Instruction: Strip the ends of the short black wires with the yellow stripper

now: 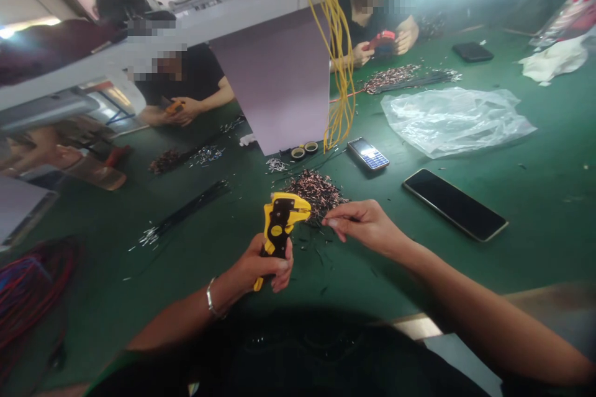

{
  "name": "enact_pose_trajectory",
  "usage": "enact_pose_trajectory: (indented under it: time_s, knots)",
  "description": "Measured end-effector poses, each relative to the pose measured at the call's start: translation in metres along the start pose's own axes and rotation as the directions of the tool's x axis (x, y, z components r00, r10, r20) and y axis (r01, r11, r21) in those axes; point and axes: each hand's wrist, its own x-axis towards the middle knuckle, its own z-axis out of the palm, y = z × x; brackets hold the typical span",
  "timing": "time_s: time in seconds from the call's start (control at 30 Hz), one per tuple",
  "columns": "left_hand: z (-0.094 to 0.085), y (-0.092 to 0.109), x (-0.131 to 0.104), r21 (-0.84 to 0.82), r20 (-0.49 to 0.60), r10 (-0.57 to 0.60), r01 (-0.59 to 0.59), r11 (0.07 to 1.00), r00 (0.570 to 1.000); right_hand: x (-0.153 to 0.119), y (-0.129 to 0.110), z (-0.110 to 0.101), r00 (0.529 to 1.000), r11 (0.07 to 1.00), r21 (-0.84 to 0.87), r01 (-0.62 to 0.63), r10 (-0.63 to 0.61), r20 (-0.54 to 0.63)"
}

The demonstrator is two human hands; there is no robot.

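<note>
My left hand (272, 263) is wrapped round the handles of a yellow and black wire stripper (279, 223), held upright with its jaws pointing right. My right hand (361, 223) is closed in a pinch at the jaws' tip, on what looks like a thin dark wire (333, 218). Whether the wire's end sits inside the jaws is too small to tell. Just behind the tool lies a heap of short copper-and-black wire pieces (316, 189). Farther left, a bundle of black wires (190, 208) with pale ends rests on the green table (223, 285).
Right of the heap lie a keypad phone (367, 154), a black smartphone (454, 203) and a clear plastic bag (456, 121). Yellow cables (342, 74) hang over a pale panel (279, 80), with tape rolls (305, 149) at its foot. Red and blue cables (35, 291) lie left. Co-workers sit opposite.
</note>
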Motion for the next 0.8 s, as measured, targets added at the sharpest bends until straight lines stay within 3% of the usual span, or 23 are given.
enact_pose_trajectory:
  time_s: [0.2, 0.47, 0.8]
  knots:
    - [-0.001, 0.012, 0.0, -0.003, 0.019, 0.064, -0.064, 0.998, 0.998, 0.0, 0.001, -0.003, 0.999, 0.998, -0.067, 0.013, -0.015, -0.032]
    - [-0.01, 0.017, 0.006, 0.107, -0.184, 0.198, -0.18, 0.978, 0.963, -0.003, 0.003, 0.004, 0.999, 0.99, -0.135, -0.028, 0.033, 0.04]
    - [-0.005, 0.014, 0.01, 0.218, -0.226, 0.199, -0.15, 0.964, 0.953, -0.008, 0.009, 0.02, 0.97, 0.954, -0.278, 0.114, -0.046, 0.239]
